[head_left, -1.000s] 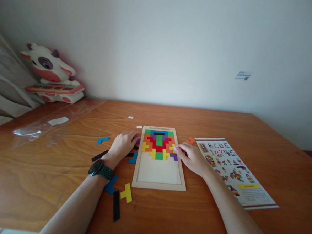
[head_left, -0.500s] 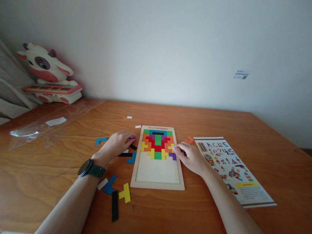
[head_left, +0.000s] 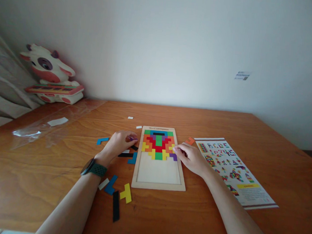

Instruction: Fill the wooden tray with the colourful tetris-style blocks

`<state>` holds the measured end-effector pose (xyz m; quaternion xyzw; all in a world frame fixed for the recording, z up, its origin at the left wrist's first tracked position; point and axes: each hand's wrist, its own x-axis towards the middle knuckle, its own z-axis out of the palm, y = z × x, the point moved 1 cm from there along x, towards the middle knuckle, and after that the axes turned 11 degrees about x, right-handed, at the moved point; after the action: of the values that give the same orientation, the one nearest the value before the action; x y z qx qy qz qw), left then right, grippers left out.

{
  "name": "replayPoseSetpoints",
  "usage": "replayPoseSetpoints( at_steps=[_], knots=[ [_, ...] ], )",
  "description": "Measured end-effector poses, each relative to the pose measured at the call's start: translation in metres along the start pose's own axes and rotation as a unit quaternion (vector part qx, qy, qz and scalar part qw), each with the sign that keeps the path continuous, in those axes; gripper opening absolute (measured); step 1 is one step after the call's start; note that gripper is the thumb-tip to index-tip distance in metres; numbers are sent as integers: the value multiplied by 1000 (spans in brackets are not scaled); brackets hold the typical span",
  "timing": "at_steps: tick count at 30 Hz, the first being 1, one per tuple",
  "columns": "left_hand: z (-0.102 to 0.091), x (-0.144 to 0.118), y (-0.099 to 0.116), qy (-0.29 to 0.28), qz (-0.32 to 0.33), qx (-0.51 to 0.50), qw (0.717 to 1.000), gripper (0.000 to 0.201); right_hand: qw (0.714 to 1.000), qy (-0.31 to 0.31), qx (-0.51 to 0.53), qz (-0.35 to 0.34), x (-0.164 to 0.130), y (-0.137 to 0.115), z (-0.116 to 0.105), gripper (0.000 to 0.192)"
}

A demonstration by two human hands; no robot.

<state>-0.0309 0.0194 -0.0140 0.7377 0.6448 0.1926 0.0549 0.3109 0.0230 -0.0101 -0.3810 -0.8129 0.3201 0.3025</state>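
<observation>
A wooden puzzle tray (head_left: 158, 185) lies on the table in front of me, its far half filled with coloured block pieces (head_left: 158, 145) and its near half bare. My left hand (head_left: 118, 143), with a dark watch on the wrist, sits just left of the tray and pinches a small purple piece (head_left: 131, 138) between its fingertips. My right hand (head_left: 192, 157) rests at the tray's right edge, fingertips touching the purple and yellow pieces in the lowest filled row. It holds nothing that I can see.
Loose pieces lie left of the tray: blue (head_left: 102, 140), blue (head_left: 111, 184), black (head_left: 116, 206), yellow (head_left: 126, 193); an orange one (head_left: 190, 140) lies right. A pattern sheet (head_left: 232, 168) is on the right, clear plastic wrap (head_left: 45, 127) and a cow toy (head_left: 50, 74) at far left.
My left hand drew back from the tray's left edge and lifted a purple piece in its fingertips. My right hand has barely moved.
</observation>
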Motion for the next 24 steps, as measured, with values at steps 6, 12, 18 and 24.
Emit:
replayPoseSetpoints(
  at_steps=[6, 12, 18, 24],
  knots=[
    [-2, 0, 4, -5, -22, -52, 998, 29, 1000, 1, 0, 0, 0, 3, 1, 41],
    [-2, 0, 2, -11, 8, -22, 1000, 24, 1000, 2, -2, 3, 0, 2, 1, 39],
    [-8, -3, 8, -4, 31, 29, 999, 24, 1000, 2, -3, 3, 0, 0, 0, 38],
    [-10, -4, 9, 5, 47, 66, 997, 24, 1000, -2, 6, 5, 0, 1, 0, 39]
  ],
)
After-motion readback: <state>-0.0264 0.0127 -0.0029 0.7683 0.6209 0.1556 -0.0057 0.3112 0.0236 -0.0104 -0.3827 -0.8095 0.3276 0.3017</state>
